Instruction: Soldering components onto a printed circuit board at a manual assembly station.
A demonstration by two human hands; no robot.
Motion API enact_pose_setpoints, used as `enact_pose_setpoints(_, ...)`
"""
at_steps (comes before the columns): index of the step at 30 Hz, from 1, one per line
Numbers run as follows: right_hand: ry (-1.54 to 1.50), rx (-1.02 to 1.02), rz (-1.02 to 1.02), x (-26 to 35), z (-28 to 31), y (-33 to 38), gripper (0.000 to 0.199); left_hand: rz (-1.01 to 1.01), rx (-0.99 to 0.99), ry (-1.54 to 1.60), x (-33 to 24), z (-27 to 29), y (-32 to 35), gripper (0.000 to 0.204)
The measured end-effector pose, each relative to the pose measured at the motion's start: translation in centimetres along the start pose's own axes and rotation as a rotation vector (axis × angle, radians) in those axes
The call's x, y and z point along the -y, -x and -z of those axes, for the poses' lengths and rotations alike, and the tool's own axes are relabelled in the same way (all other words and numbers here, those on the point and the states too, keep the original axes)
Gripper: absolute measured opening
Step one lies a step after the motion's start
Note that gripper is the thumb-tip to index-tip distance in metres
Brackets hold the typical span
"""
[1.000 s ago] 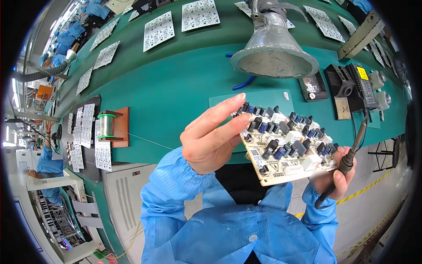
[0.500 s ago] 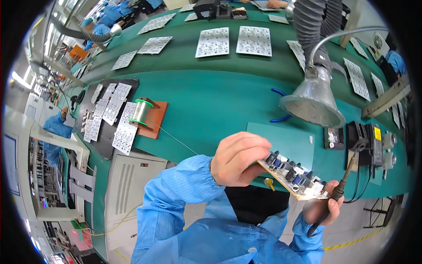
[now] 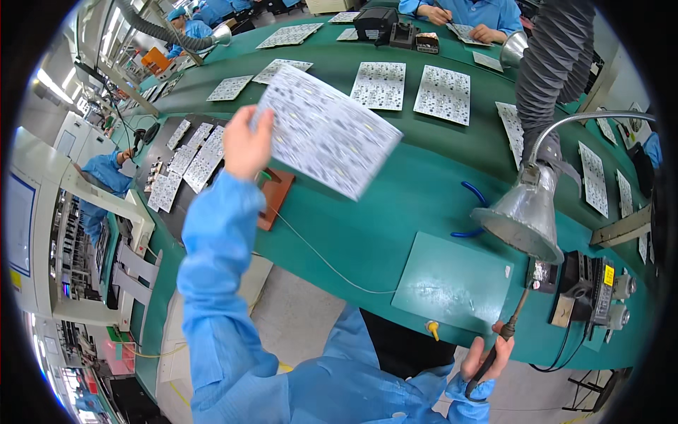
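My left hand (image 3: 247,145) reaches out to the far left, closed on the left edge of a white printed circuit board (image 3: 332,131). That board hangs tilted in the air, blurred by motion, its speckled face up. It covers part of the wooden solder-spool stand (image 3: 279,194) below. Low on the right, my right hand (image 3: 487,359) grips a soldering iron (image 3: 507,331) by its dark handle, the metal tip pointing up and away toward a small dark box (image 3: 542,275). A thin solder wire (image 3: 318,256) runs from the spool stand to the pale green mat (image 3: 452,279).
Several circuit boards (image 3: 378,85) lie on the dark green belt at the back; others rest on a black tray (image 3: 161,150) at left. A metal fume hood (image 3: 519,215) hangs over blue-handled pliers (image 3: 474,191). A soldering station (image 3: 586,290) stands right. Across the belt, a person (image 3: 462,10) handles a board.
My left hand has carried the board from in front of me to the far left, away from my right hand. Its speckled face now shows instead of the components. The right hand keeps the iron.
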State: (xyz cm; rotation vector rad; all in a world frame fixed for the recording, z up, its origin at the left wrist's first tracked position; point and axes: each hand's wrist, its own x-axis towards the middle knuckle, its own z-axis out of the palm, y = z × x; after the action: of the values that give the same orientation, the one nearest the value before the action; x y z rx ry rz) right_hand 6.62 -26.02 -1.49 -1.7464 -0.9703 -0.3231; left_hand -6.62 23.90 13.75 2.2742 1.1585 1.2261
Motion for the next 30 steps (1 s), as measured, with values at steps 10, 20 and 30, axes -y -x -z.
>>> enact_pose_setpoints(10,0.101,0.043,0.005,-1.8,-1.3,0.3,0.057,0.126,0.112,-0.709,13.5,-8.6,-16.5,0.053)
enact_pose_setpoints(20,0.153,0.099,-0.030,-1.5,-1.3,-0.3,0.061,0.311,0.723,-0.757,13.2,-15.6,-12.5,0.090)
enact_pose_setpoints(30,0.135,0.121,-0.004,-1.5,-0.9,-0.5,0.058,0.510,0.542,-0.789,8.0,-18.8,-6.8,0.106)
